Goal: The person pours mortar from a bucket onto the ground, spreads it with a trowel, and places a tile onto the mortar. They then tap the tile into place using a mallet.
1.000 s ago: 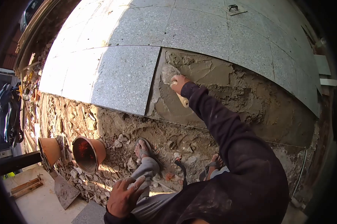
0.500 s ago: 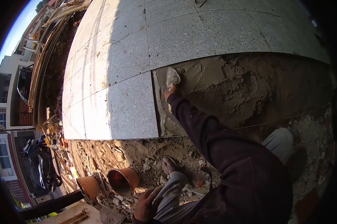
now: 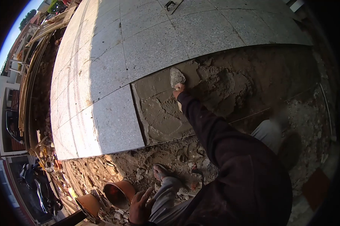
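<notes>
R hand (image 3: 179,90) gripping trowel (image 3: 176,77) by handle, blade on wet mortar (image 3: 158,109) just right of tiles (image 3: 113,120). Mortar looks heavy, soft, sticky. L hand (image 3: 139,207) loose on near knee.

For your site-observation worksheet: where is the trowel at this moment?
In the head view, the trowel is in the right hand, upper centre, its blade on the wet mortar bed just right of the laid stone slabs.
</notes>
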The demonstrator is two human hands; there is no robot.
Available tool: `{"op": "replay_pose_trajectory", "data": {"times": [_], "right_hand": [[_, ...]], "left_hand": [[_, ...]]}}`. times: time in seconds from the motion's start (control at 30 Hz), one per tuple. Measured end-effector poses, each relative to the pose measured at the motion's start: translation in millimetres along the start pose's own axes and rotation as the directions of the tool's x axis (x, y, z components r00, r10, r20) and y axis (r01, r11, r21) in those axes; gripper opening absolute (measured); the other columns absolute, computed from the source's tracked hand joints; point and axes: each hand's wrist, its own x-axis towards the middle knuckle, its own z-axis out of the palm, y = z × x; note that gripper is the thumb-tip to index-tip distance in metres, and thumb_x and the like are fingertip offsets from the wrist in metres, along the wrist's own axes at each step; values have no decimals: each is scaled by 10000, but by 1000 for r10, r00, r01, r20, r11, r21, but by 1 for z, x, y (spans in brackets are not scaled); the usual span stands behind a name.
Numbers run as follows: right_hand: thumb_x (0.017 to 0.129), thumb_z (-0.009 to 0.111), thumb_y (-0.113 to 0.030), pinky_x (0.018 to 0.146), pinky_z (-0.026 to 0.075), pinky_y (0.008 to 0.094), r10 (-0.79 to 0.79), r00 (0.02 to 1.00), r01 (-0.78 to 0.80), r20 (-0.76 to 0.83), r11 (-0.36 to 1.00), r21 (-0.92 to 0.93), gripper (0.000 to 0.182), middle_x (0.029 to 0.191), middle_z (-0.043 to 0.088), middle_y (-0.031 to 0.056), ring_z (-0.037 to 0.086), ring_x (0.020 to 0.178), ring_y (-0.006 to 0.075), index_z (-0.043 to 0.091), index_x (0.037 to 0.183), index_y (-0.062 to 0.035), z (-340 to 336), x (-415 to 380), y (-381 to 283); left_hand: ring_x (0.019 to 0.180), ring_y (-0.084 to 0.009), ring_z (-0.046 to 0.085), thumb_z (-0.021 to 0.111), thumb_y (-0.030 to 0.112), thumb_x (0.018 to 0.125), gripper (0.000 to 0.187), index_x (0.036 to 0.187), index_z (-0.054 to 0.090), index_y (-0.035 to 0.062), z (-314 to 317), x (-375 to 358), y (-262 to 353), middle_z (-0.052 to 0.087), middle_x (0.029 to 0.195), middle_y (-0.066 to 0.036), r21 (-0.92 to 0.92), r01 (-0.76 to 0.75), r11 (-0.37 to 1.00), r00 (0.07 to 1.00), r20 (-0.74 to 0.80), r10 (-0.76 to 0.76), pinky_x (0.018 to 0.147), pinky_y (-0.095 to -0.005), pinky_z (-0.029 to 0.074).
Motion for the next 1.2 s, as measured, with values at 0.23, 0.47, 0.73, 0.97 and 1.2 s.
{"op": "replay_pose_trajectory", "data": {"times": [0.23, 0.47, 0.73, 0.97, 1.2], "right_hand": [[689, 605, -66, 764, 450, 342, -29, 975, 33, -222, 999, 13, 331, 1015, 569, 158, 559, 902, 250, 541, 1003, 16, -46, 43, 41], [767, 576, -93, 777, 466, 326, -89, 890, 73, 448, 996, 53, 370, 1020, 572, 160, 580, 896, 224, 510, 1113, 22, -62, -68, 49], [825, 533, -197, 676, 496, 383, -62, 971, 150, 232, 910, -386, 395, 1029, 572, 147, 591, 764, 227, 458, 1188, -61, -140, -110, 77], [782, 565, -183, 760, 471, 398, -158, 987, 159, 34, 910, -382, 464, 1038, 548, 214, 558, 918, 331, 414, 1200, -51, -165, -97, 81], [715, 640, -154, 786, 463, 428, -111, 912, -208, -395, 703, -680, 456, 979, 566, 222, 536, 947, 366, 466, 1102, 10, -274, -91, 66]], "left_hand": [[905, -295, 545, 662, 65, 679, 510, 1161, 506, 125, 0, 2, 8, 553, 985, -127, 15, -6, 1000, 1000, -16, 6, 770, -338, 453], [910, -305, 531, 660, 80, 681, 485, 1143, 523, 127, -5, 13, 2, 555, 993, -122, 56, -79, 995, 996, -29, 81, 789, -372, 434], [929, -306, 521, 656, 86, 688, 473, 1141, 525, 120, -6, 9, -6, 552, 989, -124, 17, -33, 999, 999, -21, 33, 803, -371, 423], [895, -305, 518, 635, 69, 696, 456, 1138, 526, 108, -7, 7, -9, 545, 960, -129, 19, -3, 1000, 1000, -22, 4, 778, -371, 418], [914, -293, 536, 599, 35, 726, 447, 1162, 504, 79, -5, 6, -20, 545, 983, -129, -19, 48, 999, 998, 37, -48, 792, -343, 429]]}}
